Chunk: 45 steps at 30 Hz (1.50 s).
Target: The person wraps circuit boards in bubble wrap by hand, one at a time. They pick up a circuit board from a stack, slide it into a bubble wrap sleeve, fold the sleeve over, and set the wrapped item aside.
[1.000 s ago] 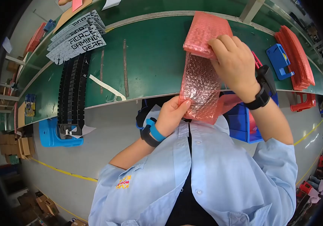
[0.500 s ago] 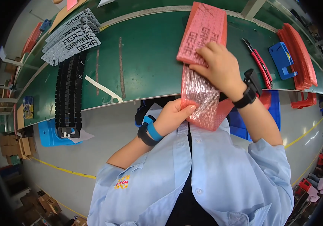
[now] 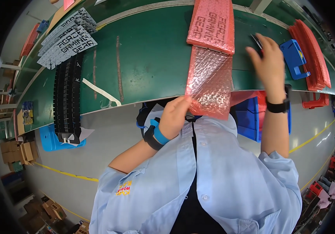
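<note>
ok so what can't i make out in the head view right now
- Cutter: mostly hidden behind the right hand in the head view; whether they touch, I can't tell.
- Wrapped pink pack: far end cut off by the head view's top edge.
- Left hand: any fingertips under the pink bubble wrap are hidden by it, head view.
- Blue crate: partly hidden by the right forearm, head view.

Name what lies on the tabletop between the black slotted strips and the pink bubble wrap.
A white strip and two brownish streaks, in the head view.
</note>
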Each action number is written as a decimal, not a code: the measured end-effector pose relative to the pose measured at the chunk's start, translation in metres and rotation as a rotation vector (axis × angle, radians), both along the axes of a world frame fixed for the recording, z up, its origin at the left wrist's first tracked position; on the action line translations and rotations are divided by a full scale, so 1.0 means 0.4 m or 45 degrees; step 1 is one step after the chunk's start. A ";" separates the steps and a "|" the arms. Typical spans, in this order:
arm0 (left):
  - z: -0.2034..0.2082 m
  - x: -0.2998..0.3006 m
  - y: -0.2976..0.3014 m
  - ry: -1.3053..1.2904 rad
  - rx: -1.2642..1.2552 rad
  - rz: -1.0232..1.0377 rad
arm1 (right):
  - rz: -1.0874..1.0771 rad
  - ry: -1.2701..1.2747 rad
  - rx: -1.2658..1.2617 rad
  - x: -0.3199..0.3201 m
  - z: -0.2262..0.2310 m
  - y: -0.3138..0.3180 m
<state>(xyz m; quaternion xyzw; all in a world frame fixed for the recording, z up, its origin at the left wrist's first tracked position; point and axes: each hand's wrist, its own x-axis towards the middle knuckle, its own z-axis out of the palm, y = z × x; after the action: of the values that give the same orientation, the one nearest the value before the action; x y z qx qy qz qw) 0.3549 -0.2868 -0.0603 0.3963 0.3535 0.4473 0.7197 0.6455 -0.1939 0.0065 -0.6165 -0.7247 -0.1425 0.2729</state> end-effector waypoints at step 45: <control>0.014 -0.020 -0.006 0.192 -0.088 -0.116 | -0.127 -0.067 -0.330 0.095 0.059 -0.017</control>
<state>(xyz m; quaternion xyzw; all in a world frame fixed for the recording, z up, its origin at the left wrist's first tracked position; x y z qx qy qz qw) 0.3467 -0.2893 -0.0546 0.4197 0.4033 0.3705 0.7238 0.6836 -0.2007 0.0303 -0.6779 -0.7124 -0.0771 0.1644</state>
